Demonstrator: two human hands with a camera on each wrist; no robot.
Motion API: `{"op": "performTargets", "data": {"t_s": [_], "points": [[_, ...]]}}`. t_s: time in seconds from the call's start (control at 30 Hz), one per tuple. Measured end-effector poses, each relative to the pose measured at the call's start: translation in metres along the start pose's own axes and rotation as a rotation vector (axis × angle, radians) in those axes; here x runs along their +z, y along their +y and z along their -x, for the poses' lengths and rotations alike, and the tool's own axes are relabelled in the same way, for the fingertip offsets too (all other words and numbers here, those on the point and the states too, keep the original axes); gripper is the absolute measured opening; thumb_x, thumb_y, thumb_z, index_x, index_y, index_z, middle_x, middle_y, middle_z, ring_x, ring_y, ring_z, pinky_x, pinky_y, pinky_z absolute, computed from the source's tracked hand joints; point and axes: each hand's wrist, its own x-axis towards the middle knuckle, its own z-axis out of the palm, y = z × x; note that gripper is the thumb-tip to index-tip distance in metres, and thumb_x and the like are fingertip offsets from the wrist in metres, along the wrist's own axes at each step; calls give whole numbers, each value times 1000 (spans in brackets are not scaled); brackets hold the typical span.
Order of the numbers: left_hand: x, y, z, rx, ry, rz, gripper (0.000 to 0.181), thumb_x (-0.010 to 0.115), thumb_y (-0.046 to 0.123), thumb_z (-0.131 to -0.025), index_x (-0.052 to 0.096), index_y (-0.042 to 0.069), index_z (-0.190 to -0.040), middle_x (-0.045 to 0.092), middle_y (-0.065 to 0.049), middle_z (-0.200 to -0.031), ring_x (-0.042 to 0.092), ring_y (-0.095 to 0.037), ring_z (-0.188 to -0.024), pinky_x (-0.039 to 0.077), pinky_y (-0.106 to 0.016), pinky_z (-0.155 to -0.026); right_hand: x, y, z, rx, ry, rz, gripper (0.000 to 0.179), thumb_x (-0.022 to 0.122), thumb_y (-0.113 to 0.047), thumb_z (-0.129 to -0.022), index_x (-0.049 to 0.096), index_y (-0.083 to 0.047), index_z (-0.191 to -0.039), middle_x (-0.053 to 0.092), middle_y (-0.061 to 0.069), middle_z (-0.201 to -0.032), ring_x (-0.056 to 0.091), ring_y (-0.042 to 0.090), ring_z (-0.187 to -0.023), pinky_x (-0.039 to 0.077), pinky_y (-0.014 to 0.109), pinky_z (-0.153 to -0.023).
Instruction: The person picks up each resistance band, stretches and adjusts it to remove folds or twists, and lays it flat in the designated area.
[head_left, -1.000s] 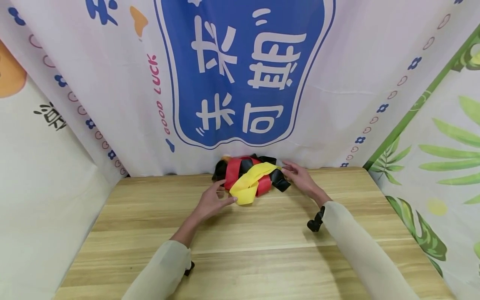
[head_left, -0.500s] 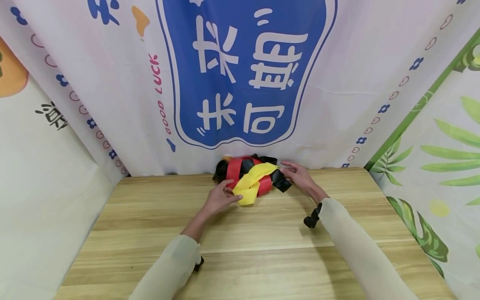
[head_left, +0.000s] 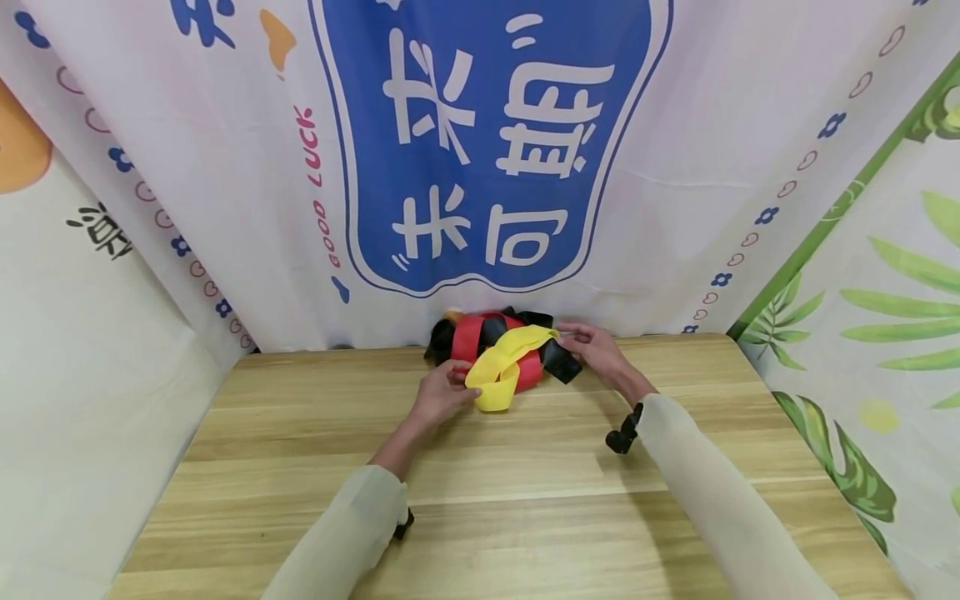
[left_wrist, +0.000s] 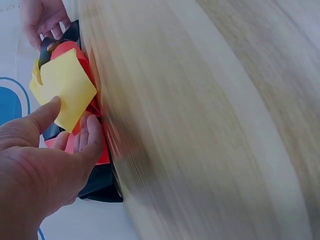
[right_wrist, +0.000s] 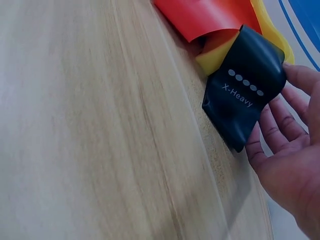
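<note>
Since these bands (head_left: pixel 525 337) look thin and rubbery, expect them light, floppy and hard to break, perhaps dragging one another where they overlap. They lie tangled at the table's (head_left: pixel 487 533) back edge, against the cloth (head_left: pixel 660 208). Your left hand (head_left: pixel 438 396) has its thumb on the yellow band (left_wrist: pixel 67 82), fingers loosely curved below; your right hand (head_left: pixel 600 350) touches the black band (right_wrist: pixel 245 85). Whether either pinches, I cannot tell. The yellow loop and the black end offer the easiest holds; the red band (head_left: pixel 467 337) is crossed by others. You have room toward the table's front; at its back edge, the cloth limits you.
</note>
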Motion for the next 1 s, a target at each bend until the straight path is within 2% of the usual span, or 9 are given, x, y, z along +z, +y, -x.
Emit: {"op": "performTargets", "data": {"t_s": [0.1,0.27,0.47,0.63,0.77,0.87,1.0], "points": [[0,-1,-1,22,3,1,45,84,4,-90,68,7,-132,68,-14,-121,66,-28,-104,62,-35,-89,3,-2,-1,2,4,21,47,72,-21,-103,62,-8,-147,70,5,-121,59,11,-93,49,24,-79],[-3,-2,0,55,9,-10,42,83,2,-90,69,6,-130,70,-14,-117,65,-26,-102,60,-35,-89,7,-6,-3,28,-29,69,48,70,-25,-104,61,-12,-149,66,10,-139,56,14,-98,46,24,-82],[-10,-4,3,102,17,-15,43,81,-1,-91,70,4,-132,72,-14,-110,64,-25,-97,58,-32,-83,6,-7,-4,35,-94,108,47,69,-28,-104,62,-15,-149,59,12,-151,55,24,-114,46,31,-94],[-14,-6,4,141,35,-22,39,81,-2,-91,72,4,-128,73,-13,-105,63,-23,-94,54,-29,-81,5,-6,-5,39,-155,107,49,70,-28,-103,61,-14,-150,59,13,-152,55,28,-125,45,39,-104],[-16,-7,4,169,57,-21,35,80,-3,-91,73,3,-125,73,-13,-106,64,-24,-95,54,-30,-83,5,-5,-6,19,-172,131,51,71,-28,-103,60,-11,-149,60,16,-150,56,29,-132,44,44,-113],[-17,-9,3,173,80,-17,33,78,-4,-92,73,3,-124,73,-13,-108,64,-25,-97,54,-32,-84,6,-4,-6,8,-169,134,49,72,-24,-102,62,-9,-147,65,16,-143,61,25,-126,48,40,-110],[-21,-10,3,159,105,2,31,76,-1,-95,73,5,-125,72,-12,-117,64,-26,-104,56,-36,-89,4,-5,-5,-32,-145,94,46,72,-13,-101,62,-2,-145,69,9,-124,62,15,-105,52,25,-92]]}}
